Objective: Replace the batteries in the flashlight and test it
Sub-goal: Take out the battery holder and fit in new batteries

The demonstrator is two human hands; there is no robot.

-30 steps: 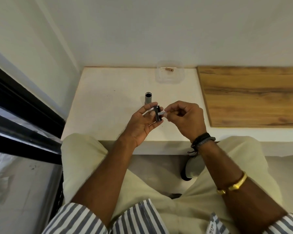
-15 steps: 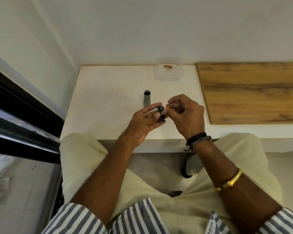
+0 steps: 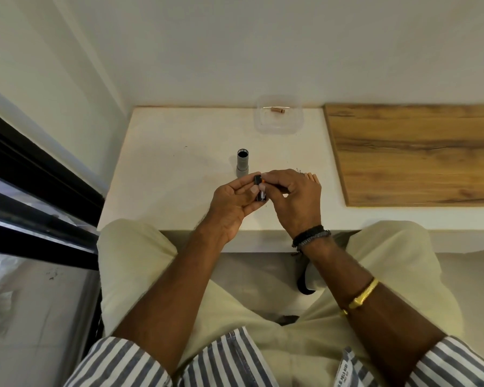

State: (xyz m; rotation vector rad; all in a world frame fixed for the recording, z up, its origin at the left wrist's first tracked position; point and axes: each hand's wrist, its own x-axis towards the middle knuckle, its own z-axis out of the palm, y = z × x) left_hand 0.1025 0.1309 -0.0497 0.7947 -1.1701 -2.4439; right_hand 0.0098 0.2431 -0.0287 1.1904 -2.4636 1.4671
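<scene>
Left grip [image 3: 232, 199] holds battery holder [image 3: 259, 191] | right grip [image 3: 294, 196] pinches battery [image 3: 262, 180] at holder's top

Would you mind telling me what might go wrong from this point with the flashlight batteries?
1. The right hand pinches a battery at the black holder that the left hand grips; it might slip or go in reversed.
2. The flashlight body stands upright just beyond the hands, so a nudge could topple it.
3. What look like loose batteries beside the right hand could roll.
</scene>
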